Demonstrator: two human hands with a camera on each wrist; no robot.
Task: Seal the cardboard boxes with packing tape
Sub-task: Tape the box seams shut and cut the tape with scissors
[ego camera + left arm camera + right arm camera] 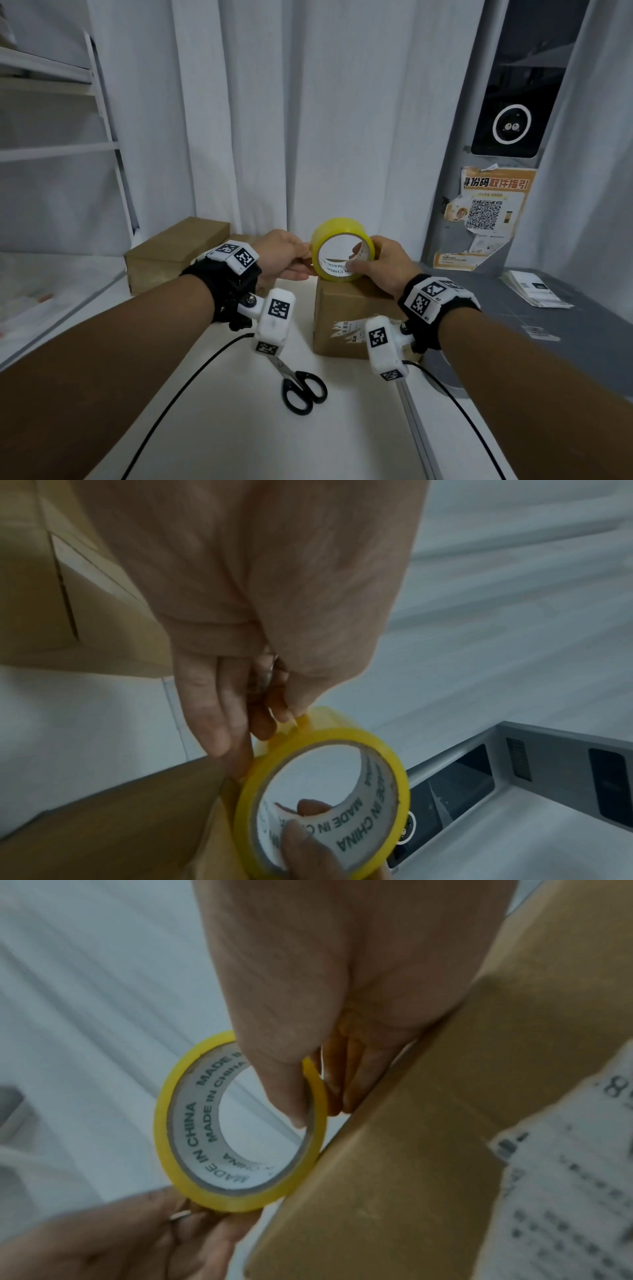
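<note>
— Where does the tape roll (342,253) sit?

— Upright on its edge at the top of the small cardboard box (346,318), its open core facing the person, its axle running toward them and away. So the tape would pay out sideways, left to right or the reverse.

— And who has it?

— The right hand (380,265) grips the roll, thumb hooked inside the core and fingers outside. The left hand (284,255) is on the roll's left flank, fingertips pinched at the yellow band; it looks to be on the loose end, though that end is too small to make out.

— What does the next move turn on?

— Probably on that end lying left of the roll: the left hand is nearer to draw it. The scissors (298,387) lie on the table (219,428), nearer the person, untouched.
</note>
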